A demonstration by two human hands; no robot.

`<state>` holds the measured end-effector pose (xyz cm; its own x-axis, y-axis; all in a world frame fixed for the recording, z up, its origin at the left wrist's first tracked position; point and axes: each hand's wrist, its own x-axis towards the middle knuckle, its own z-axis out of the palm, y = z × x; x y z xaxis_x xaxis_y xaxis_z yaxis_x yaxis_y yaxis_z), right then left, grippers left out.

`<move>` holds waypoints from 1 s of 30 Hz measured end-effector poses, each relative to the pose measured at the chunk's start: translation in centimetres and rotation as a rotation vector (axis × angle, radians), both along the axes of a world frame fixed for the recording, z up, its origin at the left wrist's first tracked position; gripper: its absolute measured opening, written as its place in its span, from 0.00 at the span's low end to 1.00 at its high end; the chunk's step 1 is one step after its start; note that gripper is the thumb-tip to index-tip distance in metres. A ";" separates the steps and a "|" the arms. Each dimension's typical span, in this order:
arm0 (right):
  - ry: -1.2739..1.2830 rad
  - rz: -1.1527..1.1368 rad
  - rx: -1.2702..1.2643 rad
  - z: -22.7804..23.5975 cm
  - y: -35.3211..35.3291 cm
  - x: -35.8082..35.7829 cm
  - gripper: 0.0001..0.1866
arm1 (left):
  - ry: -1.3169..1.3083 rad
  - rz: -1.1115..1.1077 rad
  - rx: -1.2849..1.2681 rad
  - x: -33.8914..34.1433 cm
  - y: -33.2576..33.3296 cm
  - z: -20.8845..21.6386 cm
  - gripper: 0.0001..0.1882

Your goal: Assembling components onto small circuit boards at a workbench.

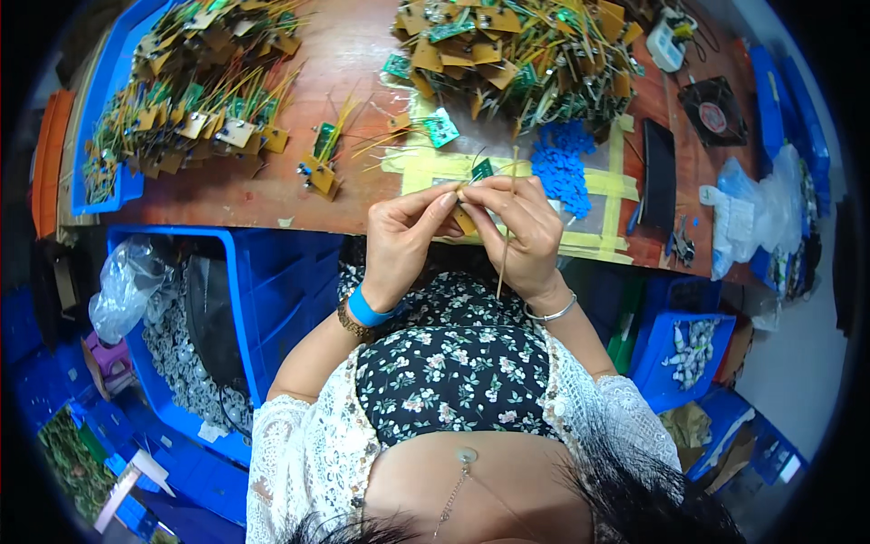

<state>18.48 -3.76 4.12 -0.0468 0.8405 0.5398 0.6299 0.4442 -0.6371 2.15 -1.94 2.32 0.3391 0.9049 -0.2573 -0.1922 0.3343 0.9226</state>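
My left hand [405, 234] and my right hand [524, 222] meet at the table's near edge, thumbs and fingertips pinched together. Between them is a small wired circuit board; its brown part [465, 221] shows below the fingertips, and a green piece [482, 170] sticks out above. The exact spot they pinch is hidden by the fingers. A thin tan stick or wire [504, 258] runs past my right hand's fingers and hangs down. Just beyond lies a green and white board [441, 128]. Small blue parts [564, 168] are heaped right of my right hand.
Wired brown boards pile up at the back [507, 59] and in a blue tray [134, 189] at left. A black flat device [659, 172], a fan [713, 111] and plastic bags [752, 213] are at right. A blue bin [240, 308] of metal parts stands below the table.
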 end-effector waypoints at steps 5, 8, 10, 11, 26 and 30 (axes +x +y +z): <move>0.127 -0.075 0.204 -0.5 0.3 0.2 0.13 | 0.368 0.449 0.512 -4.0 2.0 1.4 0.11; 0.179 -0.114 0.154 -0.5 0.5 0.7 0.13 | 0.737 0.467 0.611 -8.5 4.0 0.0 0.09; 0.196 -0.100 0.123 -1.3 0.3 0.9 0.13 | 0.941 0.456 0.699 -9.5 4.6 -1.4 0.10; 0.194 -0.108 0.122 -1.5 0.2 1.0 0.13 | 1.146 0.444 0.785 -9.6 4.8 -1.9 0.11; 0.225 -0.036 -0.200 -2.2 -2.4 3.6 0.27 | 1.362 -0.112 1.008 2.2 7.5 -0.2 0.10; 0.297 -0.077 -0.244 -2.5 -2.2 3.8 0.30 | 0.887 0.079 0.794 -1.2 6.0 2.0 0.19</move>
<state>22.32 -5.99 1.58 0.1497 0.9408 0.3040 0.4279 0.2155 -0.8778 0.94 4.03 4.28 0.2616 0.9275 0.2670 0.6224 -0.3736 0.6877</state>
